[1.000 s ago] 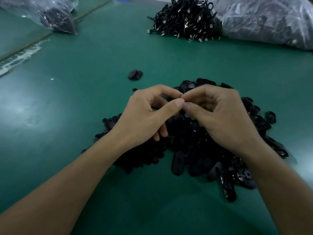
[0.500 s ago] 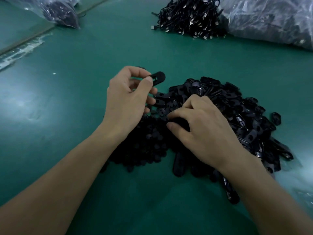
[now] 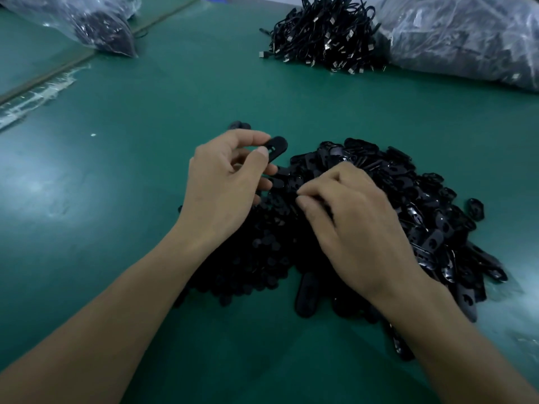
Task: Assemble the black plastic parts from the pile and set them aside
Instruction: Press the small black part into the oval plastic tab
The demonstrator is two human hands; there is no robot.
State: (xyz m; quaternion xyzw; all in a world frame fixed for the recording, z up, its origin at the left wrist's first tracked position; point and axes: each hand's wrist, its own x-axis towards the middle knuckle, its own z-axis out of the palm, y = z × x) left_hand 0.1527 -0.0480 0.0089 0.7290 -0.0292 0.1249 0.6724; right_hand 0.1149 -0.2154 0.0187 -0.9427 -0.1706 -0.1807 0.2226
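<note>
left hand (image 3: 224, 182) carried part (image 3: 277, 147) away; right hand (image 3: 350, 217) dropped onto pile (image 3: 408, 199)

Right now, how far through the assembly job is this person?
Early, it seems. Done: one black piece lies apart on the green table, just beyond the left hand. In hand: that hand pinches an oval black part; the right hand curls into the pile, grasp unclear. Left: nearly the whole pile.
</note>
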